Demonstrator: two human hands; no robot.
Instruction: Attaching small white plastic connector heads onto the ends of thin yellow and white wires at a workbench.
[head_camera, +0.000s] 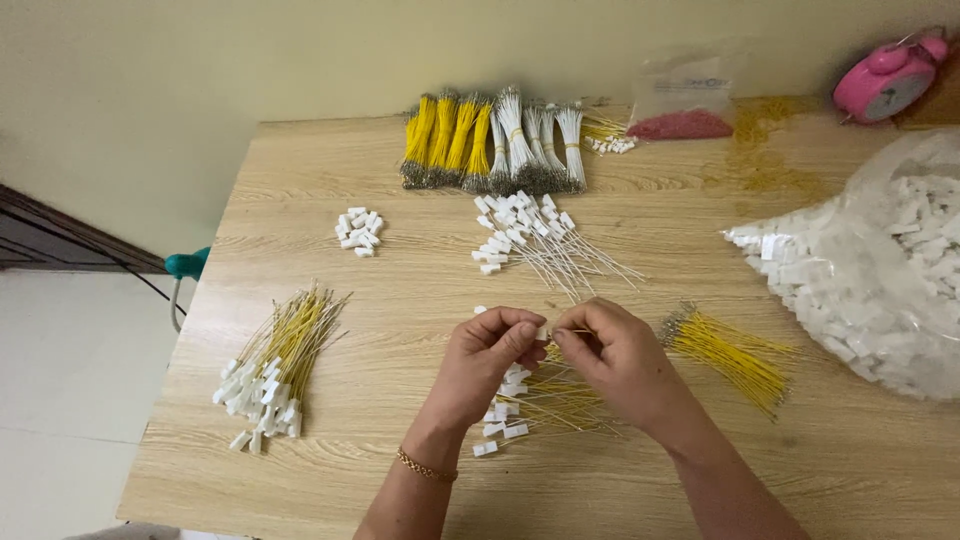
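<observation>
At the centre of the frame the fingertips of both hands meet. The left hand (490, 350) has thumb and forefinger pinched shut on a small white plastic connector (541, 333), and the right hand (615, 350) pinches closed on the end of a thin yellow wire (566, 331) right beside it, so the two pieces sit touching between the fingers. A thin gold bracelet (425, 466) circles the left wrist.

The connector looks light, hard and a bit slick, small enough that only fingertips can manage it, gripped by its flat sides. The wire looks thin and springy, likely to bend if held far back, so a hold close to its end seems best.

Directly under the hands lies a loose pile of yellow wires with white connectors fitted (535, 405). Just right of the hands is a bundle of bare yellow wires (730, 355). Above the hands, mid-frame, sits a spread of white wires with connectors (530, 240), and to its left a small heap of loose white connectors (358, 231). At lower left lies another finished yellow bunch (275, 370).

Along the top edge of the wooden table (330, 470) stand tied bundles of yellow and white wires (495, 140), then a small bag of red bits (685, 110). A big clear bag of white connectors (880, 270) fills the right side, with a pink alarm clock (885, 80) in the upper right corner.
</observation>
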